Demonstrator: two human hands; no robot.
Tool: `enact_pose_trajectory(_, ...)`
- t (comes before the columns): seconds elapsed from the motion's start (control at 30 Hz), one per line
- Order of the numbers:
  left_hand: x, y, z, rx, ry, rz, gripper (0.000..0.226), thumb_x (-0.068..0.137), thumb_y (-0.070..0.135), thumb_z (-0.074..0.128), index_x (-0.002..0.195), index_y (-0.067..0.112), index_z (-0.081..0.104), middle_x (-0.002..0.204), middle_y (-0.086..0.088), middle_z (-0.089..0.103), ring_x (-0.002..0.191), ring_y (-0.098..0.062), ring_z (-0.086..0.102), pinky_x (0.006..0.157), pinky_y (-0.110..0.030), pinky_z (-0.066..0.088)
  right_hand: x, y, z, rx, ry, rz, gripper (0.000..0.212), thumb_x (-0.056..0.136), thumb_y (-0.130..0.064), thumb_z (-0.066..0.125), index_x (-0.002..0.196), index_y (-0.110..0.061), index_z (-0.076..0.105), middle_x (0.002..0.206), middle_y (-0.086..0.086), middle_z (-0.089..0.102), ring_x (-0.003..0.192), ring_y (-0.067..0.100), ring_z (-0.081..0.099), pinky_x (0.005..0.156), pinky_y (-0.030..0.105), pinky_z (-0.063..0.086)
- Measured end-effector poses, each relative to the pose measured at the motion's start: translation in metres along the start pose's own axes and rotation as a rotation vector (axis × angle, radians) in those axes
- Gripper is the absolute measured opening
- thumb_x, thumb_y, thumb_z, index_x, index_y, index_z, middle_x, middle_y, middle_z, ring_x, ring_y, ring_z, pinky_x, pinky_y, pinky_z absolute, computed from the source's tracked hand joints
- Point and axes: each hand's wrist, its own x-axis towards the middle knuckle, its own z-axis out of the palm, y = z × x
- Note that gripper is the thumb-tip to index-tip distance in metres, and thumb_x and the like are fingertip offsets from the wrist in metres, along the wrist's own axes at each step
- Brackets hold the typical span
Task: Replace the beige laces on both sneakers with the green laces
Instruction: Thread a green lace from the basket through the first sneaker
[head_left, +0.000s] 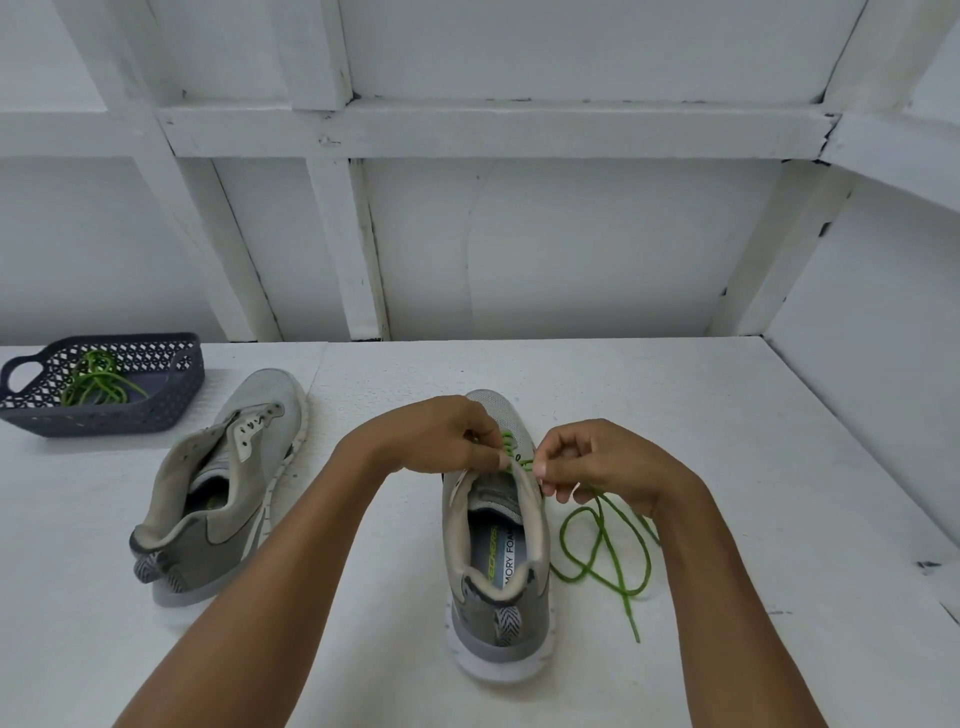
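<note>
Thin green cord lace (602, 540) is part-threaded thru the toe-end eyelets of the grey mesh sneaker (498, 561) in front of me on the white table (727, 441); rest trails in loose loops just right of it; light, soft, floppy stuff, so imo grab near the stiff tip, not mid-cord; right hand (597, 467) has thumb + fingertips pinched together on it by the eyelets; left hand (441, 436) fingers curled, pinching the eyelet edge; 2nd sneaker (223, 493) looks laceless, spare green lace (96, 384) in the dark plastic basket (171, 384).
</note>
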Motion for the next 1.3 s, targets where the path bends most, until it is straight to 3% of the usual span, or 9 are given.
enact_pose_trajectory(0.1, 0.000, 0.000, 0.000, 0.024, -0.019, -0.002, 0.018, 0.091, 0.032, 0.064, 0.088, 0.019, 0.076, 0.100, -0.011, 0.068, 0.096, -0.031, 0.062, 0.089, -0.049, 0.050, 0.002, -0.003, 0.003, -0.054, -0.047, 0.084, 0.031, 0.094, -0.037, 0.062, 0.082, -0.010, 0.067, 0.067, 0.003, 0.066, 0.059, 0.011, 0.058, 0.057, 0.022, 0.043)
enact_pose_trajectory(0.23, -0.002, 0.004, 0.001, -0.015, 0.038, 0.017, 0.004, 0.083, 0.020, 0.071, 0.086, 0.020, 0.073, 0.096, -0.005, 0.070, 0.094, -0.026, 0.063, 0.086, -0.048, 0.052, 0.005, -0.001, 0.007, -0.047, -0.001, -0.026, 0.012, 0.091, -0.018, 0.069, 0.083, -0.009, 0.066, 0.068, 0.001, 0.067, 0.062, 0.009, 0.060, 0.059, 0.022, 0.042)
enact_pose_trajectory(0.4, 0.000, 0.005, 0.001, -0.054, 0.029, 0.010, 0.014, 0.075, 0.019, 0.078, 0.086, 0.023, 0.071, 0.093, -0.006, 0.070, 0.091, -0.028, 0.063, 0.084, -0.048, 0.053, 0.003, 0.003, 0.003, 0.004, 0.023, -0.074, 0.009, 0.085, -0.006, 0.072, 0.086, -0.012, 0.065, 0.075, 0.003, 0.067, 0.069, 0.012, 0.062, 0.062, 0.024, 0.046)
enact_pose_trajectory(0.47, -0.001, 0.003, -0.001, -0.056, 0.010, 0.000, 0.017, 0.076, 0.022, 0.079, 0.091, 0.023, 0.072, 0.095, -0.003, 0.070, 0.094, -0.025, 0.063, 0.087, -0.046, 0.052, 0.000, 0.002, 0.003, 0.001, -0.001, 0.002, 0.009, 0.088, -0.017, 0.073, 0.089, -0.011, 0.066, 0.078, 0.004, 0.069, 0.070, 0.013, 0.065, 0.063, 0.025, 0.047)
enact_pose_trajectory(0.53, -0.001, 0.002, -0.002, -0.033, 0.011, -0.014, 0.013, 0.081, 0.026, 0.076, 0.093, 0.022, 0.074, 0.098, -0.004, 0.070, 0.096, -0.025, 0.063, 0.090, -0.047, 0.052, -0.001, -0.001, 0.004, -0.043, -0.019, 0.086, 0.029, 0.090, -0.039, 0.067, 0.087, -0.010, 0.067, 0.077, 0.004, 0.071, 0.068, 0.013, 0.064, 0.063, 0.024, 0.047)
enact_pose_trajectory(0.6, 0.000, 0.001, -0.002, -0.019, 0.012, -0.019, 0.011, 0.086, 0.030, 0.071, 0.091, 0.021, 0.075, 0.100, -0.008, 0.070, 0.098, -0.028, 0.063, 0.091, -0.048, 0.051, 0.001, -0.003, 0.006, -0.079, -0.014, 0.108, 0.035, 0.093, -0.045, 0.062, 0.082, -0.012, 0.067, 0.073, 0.003, 0.069, 0.065, 0.012, 0.061, 0.061, 0.023, 0.043)
enact_pose_trajectory(0.77, -0.001, 0.005, 0.003, -0.033, 0.028, -0.001, 0.007, 0.084, 0.018, 0.070, 0.090, 0.018, 0.073, 0.098, -0.007, 0.070, 0.096, -0.028, 0.063, 0.088, -0.047, 0.052, 0.004, 0.000, 0.008, -0.008, 0.049, -0.025, 0.008, 0.089, -0.015, 0.070, 0.084, -0.009, 0.067, 0.071, 0.001, 0.069, 0.066, 0.010, 0.061, 0.062, 0.024, 0.042)
enact_pose_trajectory(0.87, -0.001, 0.005, 0.003, -0.075, 0.044, -0.006, 0.011, 0.078, 0.017, 0.074, 0.088, 0.022, 0.072, 0.095, -0.008, 0.071, 0.093, -0.028, 0.064, 0.087, -0.047, 0.053, 0.003, 0.001, 0.006, 0.011, 0.058, -0.027, 0.005, 0.087, -0.011, 0.071, 0.083, -0.010, 0.067, 0.072, 0.002, 0.069, 0.067, 0.010, 0.062, 0.062, 0.025, 0.043)
enact_pose_trajectory(1.3, -0.004, -0.007, 0.003, -0.161, 0.045, -0.012, 0.007, 0.084, 0.020, 0.071, 0.090, 0.021, 0.072, 0.093, 0.002, 0.072, 0.094, -0.021, 0.065, 0.090, -0.044, 0.051, 0.003, 0.003, 0.003, -0.064, -0.084, 0.124, 0.038, 0.101, -0.029, 0.052, 0.069, -0.011, 0.064, 0.059, 0.004, 0.062, 0.052, 0.013, 0.054, 0.055, 0.023, 0.040)
